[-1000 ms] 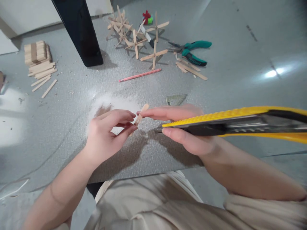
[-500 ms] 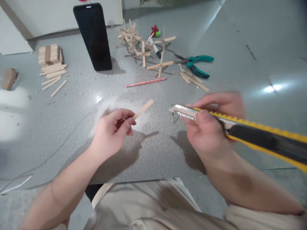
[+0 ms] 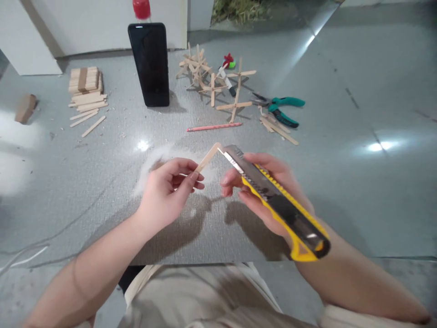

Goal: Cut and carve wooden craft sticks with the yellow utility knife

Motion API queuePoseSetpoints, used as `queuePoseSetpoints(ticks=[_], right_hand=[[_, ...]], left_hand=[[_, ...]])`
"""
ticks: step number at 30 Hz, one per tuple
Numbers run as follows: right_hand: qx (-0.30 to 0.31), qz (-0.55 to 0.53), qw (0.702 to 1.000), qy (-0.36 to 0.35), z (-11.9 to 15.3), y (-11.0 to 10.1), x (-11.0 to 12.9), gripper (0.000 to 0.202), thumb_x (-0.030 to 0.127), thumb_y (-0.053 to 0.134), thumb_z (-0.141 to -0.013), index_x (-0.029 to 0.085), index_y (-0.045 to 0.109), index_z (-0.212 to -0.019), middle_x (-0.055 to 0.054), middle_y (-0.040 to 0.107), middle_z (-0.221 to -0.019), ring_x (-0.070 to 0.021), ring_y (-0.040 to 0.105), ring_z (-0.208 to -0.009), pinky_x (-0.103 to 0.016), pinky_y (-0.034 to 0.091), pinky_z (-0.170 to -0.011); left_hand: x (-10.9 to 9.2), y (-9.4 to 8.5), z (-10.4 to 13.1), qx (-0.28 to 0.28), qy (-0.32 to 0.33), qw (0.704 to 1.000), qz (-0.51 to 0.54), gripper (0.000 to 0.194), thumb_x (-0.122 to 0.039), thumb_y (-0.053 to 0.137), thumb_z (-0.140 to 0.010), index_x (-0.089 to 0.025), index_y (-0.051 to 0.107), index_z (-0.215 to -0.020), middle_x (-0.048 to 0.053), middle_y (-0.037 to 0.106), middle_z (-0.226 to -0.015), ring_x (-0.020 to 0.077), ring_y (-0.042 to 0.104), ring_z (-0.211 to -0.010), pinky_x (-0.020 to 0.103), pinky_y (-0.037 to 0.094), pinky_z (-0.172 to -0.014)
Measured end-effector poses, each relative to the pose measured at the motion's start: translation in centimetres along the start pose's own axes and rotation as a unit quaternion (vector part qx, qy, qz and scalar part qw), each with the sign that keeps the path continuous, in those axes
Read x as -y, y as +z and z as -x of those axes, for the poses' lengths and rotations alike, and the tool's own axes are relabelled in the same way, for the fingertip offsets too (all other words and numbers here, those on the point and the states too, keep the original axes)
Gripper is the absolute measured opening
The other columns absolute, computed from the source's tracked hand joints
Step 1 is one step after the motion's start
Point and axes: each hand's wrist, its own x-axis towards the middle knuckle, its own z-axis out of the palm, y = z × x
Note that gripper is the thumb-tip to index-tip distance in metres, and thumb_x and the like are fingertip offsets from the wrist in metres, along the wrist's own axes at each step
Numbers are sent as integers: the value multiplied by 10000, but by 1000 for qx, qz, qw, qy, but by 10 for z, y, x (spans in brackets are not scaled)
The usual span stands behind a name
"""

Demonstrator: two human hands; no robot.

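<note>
Between the thumb and fingers of my left hand (image 3: 169, 189) a wooden craft stick (image 3: 208, 158) is pinched, its free rounded end pointing up and right. My right hand (image 3: 269, 187) grips a yellow and black utility knife (image 3: 283, 205), with the handle slanting down to the right. The knife's metal nose and blade lie close to the stick's tip; whether they touch I cannot tell. Both hands are above the grey table (image 3: 211, 237). Beyond them a pink pencil (image 3: 214, 127) lies across the tabletop.
Crossed craft-stick pieces (image 3: 196, 66) are clustered at the back, beside a marker (image 3: 227, 82). Green-handled pliers (image 3: 282, 109) lie at the right near loose sticks (image 3: 278, 129). A phone (image 3: 150, 66) stands upright before a red-capped bottle (image 3: 141, 9). Bundled sticks (image 3: 85, 80) sit at left.
My right hand has moved left and turned the utility knife, bringing its nose from well apart to beside the stick's tip. My left hand still pinches the stick. The view has shifted slightly.
</note>
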Motion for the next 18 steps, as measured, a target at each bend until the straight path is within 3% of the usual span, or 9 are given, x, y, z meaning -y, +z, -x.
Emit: queuePoseSetpoints(ticks=[3, 6, 9, 10, 11, 14, 16, 18], right_hand=[[59, -234, 966, 93, -2, -8, 2, 387, 491, 597, -966, 517, 455, -1325, 14, 709, -1092, -195, 751, -698, -351, 608, -585], [102, -285, 934, 189, -3, -21, 4, 436, 558, 620, -920, 562, 461, -1327, 8, 670, -1190, -169, 706, -564, -292, 521, -430], [118, -314, 935, 118, -2, -34, 5, 708, 447, 769, -764, 523, 456, -1395, -28, 563, -1374, -117, 629, -556, -279, 510, -419], [136, -337, 928, 79, -1, -37, 5, 730, 500, 754, -736, 475, 472, -1408, -49, 553, -1379, -98, 583, -512, -269, 471, -370], [111, -331, 935, 70, -1, -39, 4, 676, 529, 708, -769, 436, 496, -1404, -58, 565, -1351, -85, 539, -491, -270, 451, -360], [89, -208, 973, 35, 1, -43, -1, 508, 418, 647, -902, 459, 488, -1383, -29, 645, -1220, -107, 565, -546, -285, 504, -465], [91, -52, 995, 4, 2, -45, -7, 591, 287, 644, -936, 461, 396, -1444, -31, 684, -1210, -169, 694, -749, -310, 574, -607], [107, 115, 986, -45, 1, -48, -13, 619, 254, 659, -929, 386, 393, -1473, -68, 702, -1238, -246, 732, -989, -363, 611, -738]], left_hand=[[-2, -2, -2, -25, 24, 998, -50, 116, -226, 601, -942, -159, 681, -993, 16, 716, -803, 67, 611, -603, 177, 485, -571], [-1, -6, -5, -56, 45, 993, -95, 135, -216, 586, -941, -178, 673, -1036, 0, 708, -783, 67, 542, -598, 180, 419, -540], [1, -11, -8, -72, 41, 988, -126, 110, -228, 589, -935, -198, 681, -987, -10, 706, -770, 73, 518, -595, 189, 384, -524], [2, -12, -9, -75, 40, 987, -139, 105, -236, 595, -932, -204, 693, -949, -14, 703, -761, 72, 504, -579, 193, 375, -517], [2, -14, -9, -74, 39, 985, -150, 110, -243, 602, -928, -210, 707, -920, -17, 700, -750, 70, 491, -563, 198, 372, -516], [-1, -17, -10, -46, 46, 982, -179, 107, -251, 634, -906, -224, 737, -900, -21, 695, -723, 76, 515, -561, 212, 406, -554], [-4, -19, -10, -15, 52, 978, -203, 92, -256, 657, -889, -219, 741, -890, -19, 693, -702, 89, 557, -576, 222, 426, -580], [-3, -22, -14, 21, 61, 972, -226, 89, -258, 664, -886, -209, 734, -863, -13, 696, -694, 101, 586, -592, 229, 435, -599]])
